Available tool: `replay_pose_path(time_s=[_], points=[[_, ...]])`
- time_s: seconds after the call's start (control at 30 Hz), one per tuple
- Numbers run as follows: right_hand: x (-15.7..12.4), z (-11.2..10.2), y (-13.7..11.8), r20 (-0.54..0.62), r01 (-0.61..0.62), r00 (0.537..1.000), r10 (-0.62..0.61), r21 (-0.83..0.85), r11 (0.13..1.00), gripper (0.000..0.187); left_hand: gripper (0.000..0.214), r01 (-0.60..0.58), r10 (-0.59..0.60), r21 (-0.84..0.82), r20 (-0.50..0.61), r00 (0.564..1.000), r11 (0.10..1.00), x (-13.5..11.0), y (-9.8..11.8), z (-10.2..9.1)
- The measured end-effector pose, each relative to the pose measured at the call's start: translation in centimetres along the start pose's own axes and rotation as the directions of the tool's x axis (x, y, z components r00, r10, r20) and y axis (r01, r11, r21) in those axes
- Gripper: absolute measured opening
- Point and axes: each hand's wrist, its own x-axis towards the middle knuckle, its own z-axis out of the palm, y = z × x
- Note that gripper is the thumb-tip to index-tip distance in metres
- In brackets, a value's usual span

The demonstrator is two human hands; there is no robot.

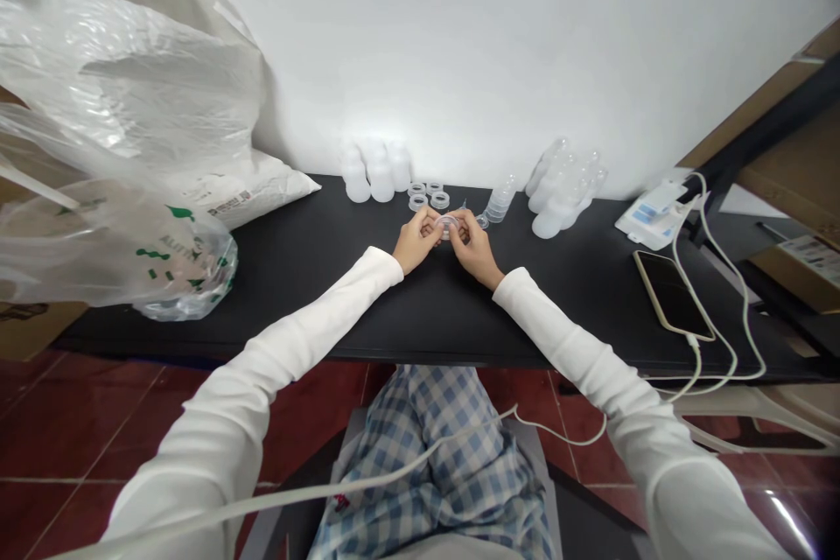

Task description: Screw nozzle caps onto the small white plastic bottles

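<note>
Above the black table, my left hand (pixel 416 240) and my right hand (pixel 475 247) meet, fingers closed on a small clear round plastic piece with a ring-like rim (pixel 447 225). Fingertips partly cover it, so its exact kind is hard to tell. Just beyond my left fingers lie several translucent plastic rings (pixel 439 199). A clear nipple-shaped piece (pixel 483 220) lies beside my right fingers. Farther right leans a stack of clear domed pieces (pixel 502 198).
White bottles (pixel 381 173) stand against the wall at left; more bottles with clear tops (pixel 556 201) stand at right. Plastic bags (pixel 190 262) bulge over the table's left side. A phone (pixel 674 293), a power strip (pixel 656 212) and loose cables (pixel 728 271) occupy the right; one cable crosses my lap.
</note>
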Motion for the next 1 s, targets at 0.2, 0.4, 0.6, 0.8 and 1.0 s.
replay_pose_path(time_s=[0.2,0.4,0.6,0.8,1.0], points=[[-0.1,0.3,0.0,-0.008,-0.008,1.0,0.008,0.031,0.999,0.039,0.026,-0.022,0.023,0.076,-0.022,0.999,0.997,-0.1,0.3,-0.1],[-0.2,0.1,0.0,0.023,-0.052,0.998,0.051,0.046,0.998,0.041,0.032,0.104,-0.102,-0.03,0.075,0.992,0.994,0.1,-0.1,-0.1],[-0.2,-0.1,-0.5,0.018,-0.022,1.0,0.02,0.09,0.996,0.042,0.039,0.024,-0.025,0.009,0.124,0.992,1.0,-0.4,0.7,0.2],[-0.2,-0.1,-0.7,0.024,-0.002,1.0,0.0,0.052,0.999,0.041,0.037,0.031,-0.037,0.07,0.081,0.996,0.997,-0.6,1.1,0.1],[-0.2,0.2,-0.5,0.009,-0.02,1.0,0.019,0.096,0.995,0.043,0.032,0.007,-0.013,0.083,0.076,0.997,0.997,-0.4,0.6,-0.1]])
